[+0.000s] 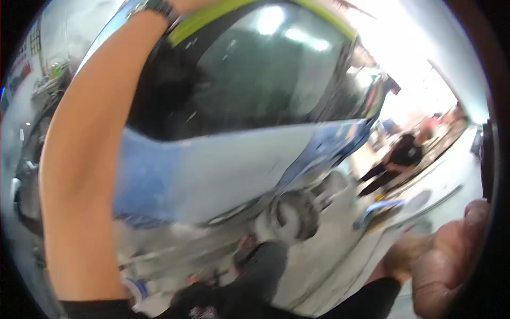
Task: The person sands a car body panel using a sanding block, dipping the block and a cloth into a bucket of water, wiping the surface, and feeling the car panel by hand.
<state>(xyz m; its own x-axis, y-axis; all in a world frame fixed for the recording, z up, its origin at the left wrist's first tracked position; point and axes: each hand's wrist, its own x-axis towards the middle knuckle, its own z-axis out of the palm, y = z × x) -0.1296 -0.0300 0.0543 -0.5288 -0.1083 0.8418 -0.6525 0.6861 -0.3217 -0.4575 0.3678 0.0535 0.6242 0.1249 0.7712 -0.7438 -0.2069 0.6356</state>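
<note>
My left arm reaches up along the left side, with a dark watch at the wrist. Only the base of my left hand (186,5) shows at the top edge, near the yellow-green strip (212,18) above a dark vehicle window (260,69); its fingers are out of frame. Below the window, the blue body panel (149,173) has a large grey patch (228,167). My right hand (451,260) is low at the right, away from the vehicle. Its fingers are blurred and partly cut off, and nothing can be made out in it.
A round wheel part (295,215) lies beneath the vehicle's rear. Further right stands another person (406,154) in dark clothes, near a blue object (380,210) on the floor. A pale curved surface with a dark rod (441,204) is at the right.
</note>
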